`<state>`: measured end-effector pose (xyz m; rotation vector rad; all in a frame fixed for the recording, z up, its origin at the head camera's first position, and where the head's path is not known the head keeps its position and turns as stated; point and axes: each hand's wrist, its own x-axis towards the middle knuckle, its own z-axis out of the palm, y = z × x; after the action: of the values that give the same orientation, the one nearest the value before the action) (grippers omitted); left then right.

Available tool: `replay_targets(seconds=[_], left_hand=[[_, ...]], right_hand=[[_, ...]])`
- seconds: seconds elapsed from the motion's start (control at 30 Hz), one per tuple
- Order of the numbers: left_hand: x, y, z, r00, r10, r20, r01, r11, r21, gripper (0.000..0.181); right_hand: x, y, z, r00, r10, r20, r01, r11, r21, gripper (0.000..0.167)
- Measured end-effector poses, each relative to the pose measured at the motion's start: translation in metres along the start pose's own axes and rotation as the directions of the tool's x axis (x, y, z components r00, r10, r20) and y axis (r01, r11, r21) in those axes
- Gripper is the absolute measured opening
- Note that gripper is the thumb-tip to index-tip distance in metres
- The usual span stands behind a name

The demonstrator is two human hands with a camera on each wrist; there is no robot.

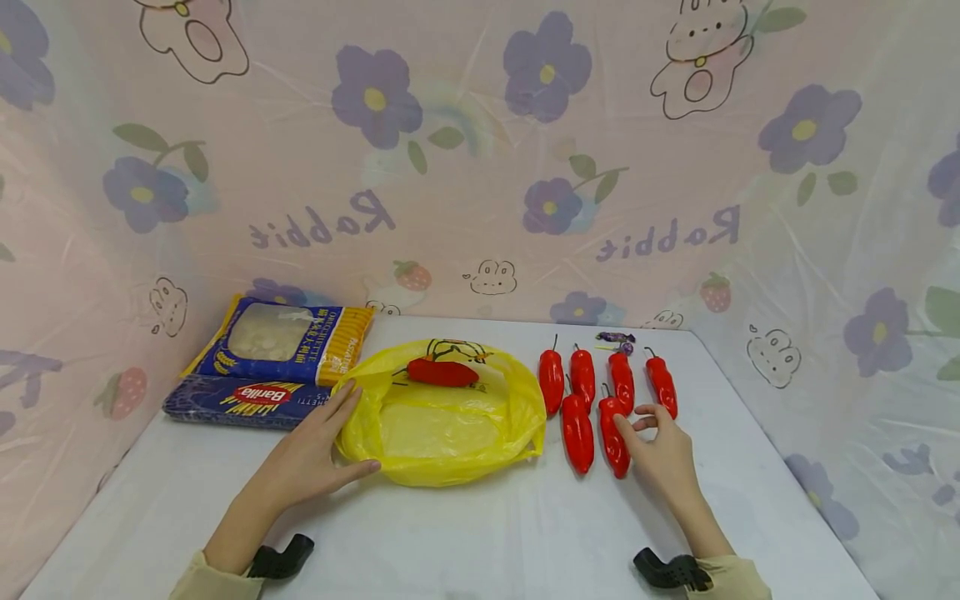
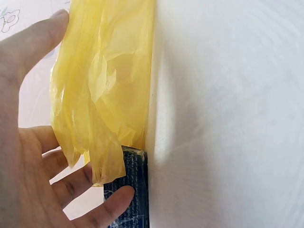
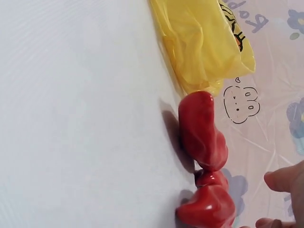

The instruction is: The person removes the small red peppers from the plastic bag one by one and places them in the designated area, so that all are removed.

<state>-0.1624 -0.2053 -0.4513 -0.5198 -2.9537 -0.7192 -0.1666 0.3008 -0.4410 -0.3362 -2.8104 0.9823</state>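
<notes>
A yellow plastic bag (image 1: 438,471) lies with its mouth spread wide. One red chili pepper (image 1: 444,373) rests on the inside of its back wall. My left hand (image 1: 315,454) touches the bag's left side, fingers and thumb spread; the left wrist view shows the loose yellow film (image 2: 102,95) between thumb and fingers. Right of the bag lie several red chili peppers in two rows. My right hand (image 1: 663,450) is over the front right pepper (image 1: 612,442), thumb and fingers apart. In the right wrist view, fingertips (image 3: 280,179) hover beside the peppers (image 3: 204,133) without gripping one.
A blue Barilla spaghetti pack (image 1: 225,402) and a blue-and-yellow orecchiette bag (image 1: 281,342) lie at the left. Small purple-wrapped candies (image 1: 617,338) are behind the peppers. A patterned curtain (image 1: 465,208) encloses the white table (image 1: 465,542) at the back and sides.
</notes>
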Motion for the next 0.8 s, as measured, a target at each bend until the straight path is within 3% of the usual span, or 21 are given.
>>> replay_targets(seconds=[0.3,0.7,0.8], left_hand=[[0.0,-0.001,0.0,1.0,-0.005,-0.001,0.005,1.0,0.005,0.117],[0.0,-0.002,0.0,1.0,0.005,-0.008,-0.005,1.0,-0.004,0.117],[0.0,-0.001,0.001,1.0,0.005,-0.009,-0.006,1.0,-0.003,0.117]], right_hand=[[0.01,-0.025,0.005,0.98,-0.195,-0.028,0.195,0.981,0.012,0.049],[0.013,-0.085,0.023,0.951,-0.309,-0.002,0.309,0.949,0.07,0.049],[0.012,-0.101,0.028,0.936,-0.353,-0.003,0.351,0.931,0.1,0.047]])
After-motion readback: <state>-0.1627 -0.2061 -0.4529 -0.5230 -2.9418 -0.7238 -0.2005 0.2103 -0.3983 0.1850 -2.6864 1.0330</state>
